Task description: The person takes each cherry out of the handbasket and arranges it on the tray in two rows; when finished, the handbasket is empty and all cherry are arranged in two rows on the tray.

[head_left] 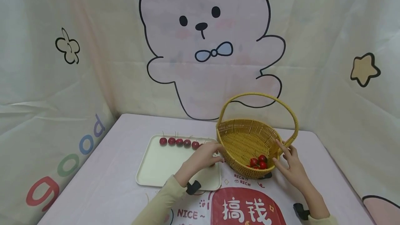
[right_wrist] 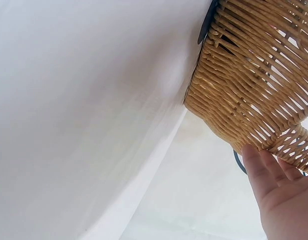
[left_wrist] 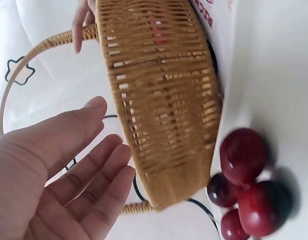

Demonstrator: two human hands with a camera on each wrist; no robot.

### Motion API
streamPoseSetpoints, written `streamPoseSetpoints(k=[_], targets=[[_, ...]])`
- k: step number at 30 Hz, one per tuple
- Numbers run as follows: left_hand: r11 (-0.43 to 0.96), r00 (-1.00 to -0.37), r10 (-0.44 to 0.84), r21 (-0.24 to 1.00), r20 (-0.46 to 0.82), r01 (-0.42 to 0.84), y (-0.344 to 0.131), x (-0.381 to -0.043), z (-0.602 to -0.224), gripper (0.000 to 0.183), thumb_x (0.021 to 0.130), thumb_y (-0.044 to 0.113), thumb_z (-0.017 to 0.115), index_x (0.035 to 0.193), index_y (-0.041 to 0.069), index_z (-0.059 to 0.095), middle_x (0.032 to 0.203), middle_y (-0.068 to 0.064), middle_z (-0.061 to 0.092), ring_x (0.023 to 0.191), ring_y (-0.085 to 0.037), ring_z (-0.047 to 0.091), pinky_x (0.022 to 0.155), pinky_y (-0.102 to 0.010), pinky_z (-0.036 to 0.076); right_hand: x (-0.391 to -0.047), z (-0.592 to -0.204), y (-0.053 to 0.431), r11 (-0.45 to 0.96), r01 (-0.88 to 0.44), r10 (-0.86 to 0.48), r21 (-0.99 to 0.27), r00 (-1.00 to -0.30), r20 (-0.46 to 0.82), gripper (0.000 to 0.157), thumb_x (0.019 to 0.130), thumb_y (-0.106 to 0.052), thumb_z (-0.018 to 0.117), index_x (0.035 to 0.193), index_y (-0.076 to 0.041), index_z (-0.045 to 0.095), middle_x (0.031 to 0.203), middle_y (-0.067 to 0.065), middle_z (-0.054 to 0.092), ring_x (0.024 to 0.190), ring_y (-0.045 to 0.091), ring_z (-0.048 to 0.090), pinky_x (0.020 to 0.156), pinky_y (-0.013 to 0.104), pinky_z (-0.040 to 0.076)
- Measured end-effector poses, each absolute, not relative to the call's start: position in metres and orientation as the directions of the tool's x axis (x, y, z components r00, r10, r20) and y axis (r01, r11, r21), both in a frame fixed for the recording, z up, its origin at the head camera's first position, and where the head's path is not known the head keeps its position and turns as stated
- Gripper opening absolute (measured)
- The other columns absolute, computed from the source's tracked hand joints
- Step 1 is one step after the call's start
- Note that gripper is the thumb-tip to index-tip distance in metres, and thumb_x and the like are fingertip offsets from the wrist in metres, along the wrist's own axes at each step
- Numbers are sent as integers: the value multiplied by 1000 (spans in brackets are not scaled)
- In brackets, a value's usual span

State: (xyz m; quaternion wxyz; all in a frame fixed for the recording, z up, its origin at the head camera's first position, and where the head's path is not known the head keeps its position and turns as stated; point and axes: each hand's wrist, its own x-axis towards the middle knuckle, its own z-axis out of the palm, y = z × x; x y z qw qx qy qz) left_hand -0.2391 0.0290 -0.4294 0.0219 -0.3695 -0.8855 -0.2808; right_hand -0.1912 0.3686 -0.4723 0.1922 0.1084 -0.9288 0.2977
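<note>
A yellow wicker basket [head_left: 247, 138] with a tall arched handle stands on the table, several red cherries [head_left: 258, 162] lying at its front right inside. My left hand [head_left: 204, 155] hovers between the tray and the basket's left side. In the left wrist view, that left hand [left_wrist: 79, 170] has loosely bent fingers with nothing between them, beside the woven wall. My right hand [head_left: 293, 169] touches the basket's right rim near the handle's foot; the right wrist view has its fingertips [right_wrist: 251, 155] against the weave. More cherries [left_wrist: 243, 155] lie clustered on the tray.
A cream rectangular tray [head_left: 168, 169] is left of the basket, with a row of dark red cherries [head_left: 179, 142] along its back edge. The tablecloth [head_left: 103, 176] bears red printed lettering at the front. Cloth walls with cartoon drawings enclose the table.
</note>
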Motion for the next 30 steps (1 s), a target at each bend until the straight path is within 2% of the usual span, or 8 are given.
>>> streamPoseSetpoints(k=[3,12,24,30], targets=[[557,-717,654,488,240,672,43,-238,-429,26,85,23,67,109,12,65,99,2,65,87,-6,57,75,-16,47,-191,-474,368,797,-316,-86,-514,-903,422,74,84,-12,67,146,-19,27,138,29,23,112,49,42,84,65,41],[562,-687,673,414,274,716,78,-238,-429,25,84,24,68,107,14,67,100,2,66,89,-8,59,76,-14,46,-191,-476,368,792,-322,-86,-518,-900,428,75,82,-10,68,146,-18,28,137,30,24,115,50,40,85,64,41],[588,-698,712,481,74,650,115,-251,-432,22,85,23,68,105,15,69,91,6,68,79,-1,59,66,-12,45,-191,-474,369,796,-320,-83,-514,-898,431,76,82,-11,68,146,-18,29,137,29,24,116,50,39,84,65,41],[616,-701,712,498,-21,611,129,-260,-436,24,82,19,71,106,16,69,91,5,67,79,-1,58,67,-14,46,-191,-473,368,796,-333,-90,-505,-891,444,75,82,-10,68,146,-17,29,137,30,25,114,48,40,83,65,41]])
